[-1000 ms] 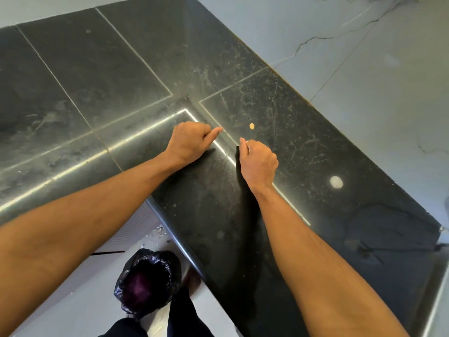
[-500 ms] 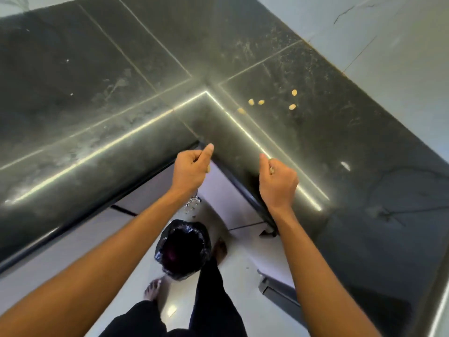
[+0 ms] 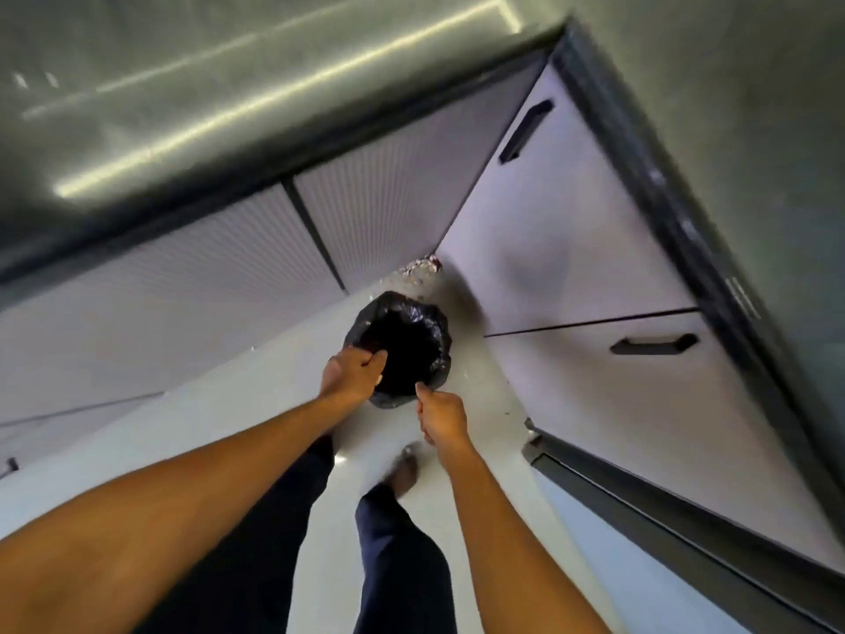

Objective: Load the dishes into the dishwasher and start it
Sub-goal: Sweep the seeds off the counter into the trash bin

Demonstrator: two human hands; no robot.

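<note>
A small bin lined with a black bag [image 3: 402, 340] stands on the pale floor in the corner under the counter. My left hand [image 3: 352, 372] hovers over its near left rim with the fingers curled in. Just at the near right of the bin, my right hand [image 3: 441, 418] has its fingers curled and its thumb pressed to the forefinger. Nothing shows inside either hand. No dishes are in view. A dark grey panel [image 3: 686, 519] juts out low on the right; I cannot tell whether it is the dishwasher door.
The black counter [image 3: 183, 84] overhangs at the top and right. Below it are pale cabinet fronts [image 3: 571, 231] with dark handles [image 3: 526, 130]. A small heap of debris [image 3: 420, 270] lies on the floor behind the bin. My legs [image 3: 398, 542] and a bare foot [image 3: 404, 469] are below.
My view has tipped down from the countertop to the floor. Both hands have left the counter's edge and dropped to the bin, still curled.
</note>
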